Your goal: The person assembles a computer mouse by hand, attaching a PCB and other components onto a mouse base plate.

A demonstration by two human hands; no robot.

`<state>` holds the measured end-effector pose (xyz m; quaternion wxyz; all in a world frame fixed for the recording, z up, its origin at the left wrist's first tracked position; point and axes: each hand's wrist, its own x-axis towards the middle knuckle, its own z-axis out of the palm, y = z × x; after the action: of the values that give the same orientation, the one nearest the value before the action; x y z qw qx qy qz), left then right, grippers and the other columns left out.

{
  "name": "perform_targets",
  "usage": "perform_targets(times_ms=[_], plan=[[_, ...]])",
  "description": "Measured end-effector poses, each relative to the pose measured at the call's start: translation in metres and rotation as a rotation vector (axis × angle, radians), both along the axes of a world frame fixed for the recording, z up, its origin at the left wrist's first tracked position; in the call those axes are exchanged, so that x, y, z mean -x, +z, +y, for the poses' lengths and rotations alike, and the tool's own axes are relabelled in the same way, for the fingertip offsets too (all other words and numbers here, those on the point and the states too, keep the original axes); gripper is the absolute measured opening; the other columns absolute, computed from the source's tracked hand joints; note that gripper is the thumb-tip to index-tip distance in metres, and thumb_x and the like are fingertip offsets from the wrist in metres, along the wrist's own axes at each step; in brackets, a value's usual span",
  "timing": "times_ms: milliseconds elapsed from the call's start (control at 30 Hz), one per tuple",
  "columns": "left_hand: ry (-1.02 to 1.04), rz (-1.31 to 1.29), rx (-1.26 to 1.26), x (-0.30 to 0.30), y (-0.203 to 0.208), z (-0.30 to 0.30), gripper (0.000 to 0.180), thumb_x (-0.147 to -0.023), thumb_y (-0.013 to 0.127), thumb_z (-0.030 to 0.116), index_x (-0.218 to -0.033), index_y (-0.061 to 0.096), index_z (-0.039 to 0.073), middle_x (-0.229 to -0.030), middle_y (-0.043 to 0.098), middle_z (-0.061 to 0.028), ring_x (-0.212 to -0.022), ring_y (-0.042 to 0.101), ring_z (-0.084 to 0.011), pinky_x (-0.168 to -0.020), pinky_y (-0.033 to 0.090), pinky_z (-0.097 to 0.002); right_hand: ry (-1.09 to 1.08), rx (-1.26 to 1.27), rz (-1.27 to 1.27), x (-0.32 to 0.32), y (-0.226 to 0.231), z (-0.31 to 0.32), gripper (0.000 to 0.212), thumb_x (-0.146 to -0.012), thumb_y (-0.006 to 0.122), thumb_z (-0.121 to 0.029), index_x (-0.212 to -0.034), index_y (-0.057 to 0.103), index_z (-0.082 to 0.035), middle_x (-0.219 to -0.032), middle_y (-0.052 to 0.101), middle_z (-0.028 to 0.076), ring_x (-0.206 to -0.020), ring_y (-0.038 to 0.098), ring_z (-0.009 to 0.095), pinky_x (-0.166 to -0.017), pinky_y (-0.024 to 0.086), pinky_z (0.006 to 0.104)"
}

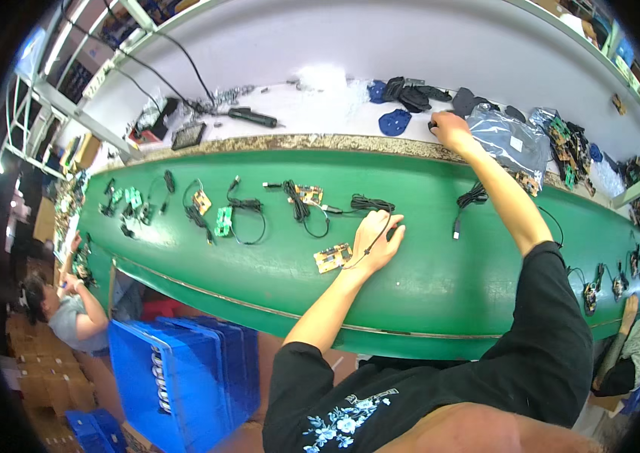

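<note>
My left hand (375, 240) is over the middle of the green belt, its fingers closed around a small black part (392, 232). A thin black cable crosses that hand, close to a bundled black cable (371, 203). Beside the wrist lies a tan circuit board (333, 258). My right hand (452, 131) reaches to the far ledge, fingers closed at a small dark piece (432, 127) that is mostly hidden. Near it are several black pieces (413, 98), a blue piece (394, 122) and a grey plastic bag (507, 140).
Boards with coiled cables lie along the green belt (426, 302), among them a green board (223, 221). A black power screwdriver (253, 117) rests on the ledge. Blue crates (184, 377) stand below at left. One person works at far left, another at far right.
</note>
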<state>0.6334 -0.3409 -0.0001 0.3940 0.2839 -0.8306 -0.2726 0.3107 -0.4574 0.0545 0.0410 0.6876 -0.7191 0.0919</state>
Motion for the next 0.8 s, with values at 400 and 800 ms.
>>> perform_targets(times_ms=[400, 800], plan=[[-0.117, -0.076, 0.005, 0.005, 0.003, 0.042, 0.054, -0.077, 0.076, 0.010, -0.127, 0.059, 0.001, -0.122, 0.057, -0.0169, -0.118, 0.054, -0.0367, -0.097, 0.043, -0.0462, 0.458, 0.070, -0.385, -0.146, 0.036, -0.026, 0.021, -0.083, 0.062, -0.012, -0.100, 0.071, -0.002, -0.087, 0.071, 0.019, -0.083, 0.070, 0.035, -0.075, 0.054, 0.0428], [-0.378, 0.181, -0.011, -0.003, 0.009, 0.040, 0.055, -0.070, 0.071, 0.001, -0.124, 0.059, 0.000, -0.131, 0.050, -0.0225, -0.120, 0.052, -0.0405, -0.101, 0.045, -0.0449, 0.097, 0.188, -0.141, -0.148, -0.045, -0.135, 0.018, -0.093, 0.061, -0.023, -0.098, 0.064, -0.005, -0.104, 0.064, 0.018, -0.101, 0.062, 0.040, -0.084, 0.051, 0.0499]])
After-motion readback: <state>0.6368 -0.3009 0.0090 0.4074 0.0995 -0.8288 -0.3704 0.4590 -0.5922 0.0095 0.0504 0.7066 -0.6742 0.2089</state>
